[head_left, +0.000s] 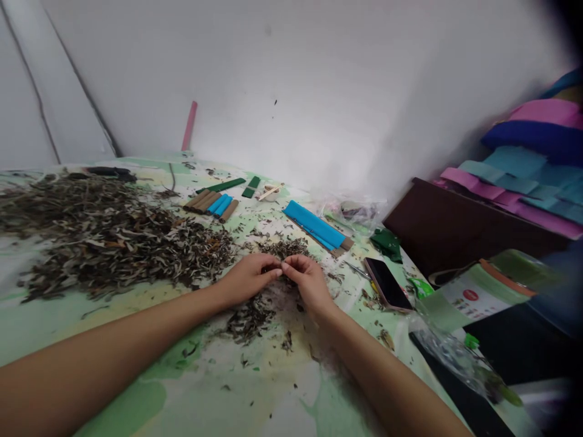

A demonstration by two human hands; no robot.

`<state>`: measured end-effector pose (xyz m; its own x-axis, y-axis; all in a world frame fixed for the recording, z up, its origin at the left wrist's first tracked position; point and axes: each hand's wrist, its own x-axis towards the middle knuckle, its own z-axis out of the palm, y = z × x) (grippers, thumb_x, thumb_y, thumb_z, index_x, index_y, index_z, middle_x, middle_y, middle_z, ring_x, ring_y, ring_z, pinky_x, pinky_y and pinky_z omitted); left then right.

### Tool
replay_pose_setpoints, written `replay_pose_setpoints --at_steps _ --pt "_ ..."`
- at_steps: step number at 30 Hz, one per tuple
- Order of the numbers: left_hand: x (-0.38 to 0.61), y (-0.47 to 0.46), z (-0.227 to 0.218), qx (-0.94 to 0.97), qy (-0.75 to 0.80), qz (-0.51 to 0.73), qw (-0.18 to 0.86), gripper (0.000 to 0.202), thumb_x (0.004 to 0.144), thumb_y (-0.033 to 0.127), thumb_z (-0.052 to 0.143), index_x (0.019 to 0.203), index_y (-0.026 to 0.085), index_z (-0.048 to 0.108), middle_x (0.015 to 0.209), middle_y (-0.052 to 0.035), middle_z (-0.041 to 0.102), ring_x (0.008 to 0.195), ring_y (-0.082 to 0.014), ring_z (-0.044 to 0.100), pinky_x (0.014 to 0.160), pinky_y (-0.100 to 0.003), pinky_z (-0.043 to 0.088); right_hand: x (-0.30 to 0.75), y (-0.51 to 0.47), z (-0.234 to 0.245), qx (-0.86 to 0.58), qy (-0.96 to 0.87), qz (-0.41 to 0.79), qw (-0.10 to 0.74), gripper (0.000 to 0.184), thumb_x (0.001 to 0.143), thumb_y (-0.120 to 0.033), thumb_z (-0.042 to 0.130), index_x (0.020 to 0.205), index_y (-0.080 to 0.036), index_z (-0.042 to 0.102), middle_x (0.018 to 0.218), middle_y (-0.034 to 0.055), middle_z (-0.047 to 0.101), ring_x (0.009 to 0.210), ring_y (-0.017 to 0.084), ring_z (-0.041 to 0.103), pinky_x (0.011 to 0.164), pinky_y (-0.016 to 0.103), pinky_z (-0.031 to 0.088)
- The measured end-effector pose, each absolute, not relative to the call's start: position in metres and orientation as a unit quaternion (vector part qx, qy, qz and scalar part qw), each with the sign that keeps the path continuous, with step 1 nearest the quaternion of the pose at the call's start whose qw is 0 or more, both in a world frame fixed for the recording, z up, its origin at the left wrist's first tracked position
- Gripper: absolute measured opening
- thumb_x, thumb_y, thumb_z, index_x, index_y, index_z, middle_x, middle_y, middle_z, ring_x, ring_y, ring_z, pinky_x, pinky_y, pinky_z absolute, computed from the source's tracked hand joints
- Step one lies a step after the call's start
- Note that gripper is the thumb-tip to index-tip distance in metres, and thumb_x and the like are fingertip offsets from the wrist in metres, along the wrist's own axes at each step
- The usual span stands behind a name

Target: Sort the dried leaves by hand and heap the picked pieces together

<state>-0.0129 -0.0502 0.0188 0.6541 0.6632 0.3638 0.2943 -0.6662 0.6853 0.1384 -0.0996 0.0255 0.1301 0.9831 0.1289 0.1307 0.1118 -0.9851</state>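
My left hand (249, 276) and my right hand (308, 280) meet at the fingertips above the middle of the table. Both are closed in a pinch, thumbs against forefingers; whatever sits between them is too small or hidden to make out. Just beyond the fingers lies a small heap of dried leaves (285, 246). Nearer to me, below my left hand, is another little pile of dark dried leaves (250, 318). A large mound of dried leaves and stems (136, 243) spreads over the left side, close to my left forearm.
Brown and blue paper rolls (212, 204) lie behind the leaves. A flat blue sheet (314, 224), scissors (358, 270) and a phone (387, 284) are to the right. Beyond them stand a dark brown box (455, 224) and a green-lidded plastic container (483, 291). A white wall (282, 121) rises behind.
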Motion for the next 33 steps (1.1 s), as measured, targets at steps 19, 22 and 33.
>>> replay_pose_setpoints --at_steps 19,22,33 --pt "-0.023 -0.047 0.027 0.924 0.087 0.143 0.343 0.016 0.077 0.016 0.043 0.062 0.016 0.05 0.061 0.0023 0.046 0.06 -0.0117 0.044 0.056 -0.022 0.033 0.166 -0.105 0.057 -0.438 -0.78 0.401 0.197 0.008 0.072 -0.019 0.055 0.064 -0.016 0.056 0.06 -0.0041 0.049 0.058 0.01 0.043 0.055 0.021 0.034" --pt "-0.026 -0.049 0.03 0.913 0.057 0.126 0.384 0.016 0.074 0.015 0.046 0.058 0.016 0.05 0.056 0.003 0.043 0.056 -0.0111 0.042 0.055 -0.022 0.033 0.175 -0.107 0.066 -0.428 -0.804 0.389 0.138 0.011 0.075 -0.022 0.057 0.068 -0.016 0.063 0.063 -0.0027 0.055 0.059 0.01 0.048 0.054 0.02 0.037" --pt "-0.031 -0.045 0.033 0.912 0.048 0.191 0.36 0.022 0.087 0.029 0.046 0.083 0.017 0.064 0.082 -0.005 0.064 0.08 -0.0166 0.059 0.077 -0.025 0.044 0.218 -0.081 0.05 -0.617 -0.727 0.121 0.277 0.012 0.075 -0.018 0.061 0.084 -0.014 0.068 0.085 0.0071 0.069 0.08 0.018 0.061 0.071 0.029 0.045"
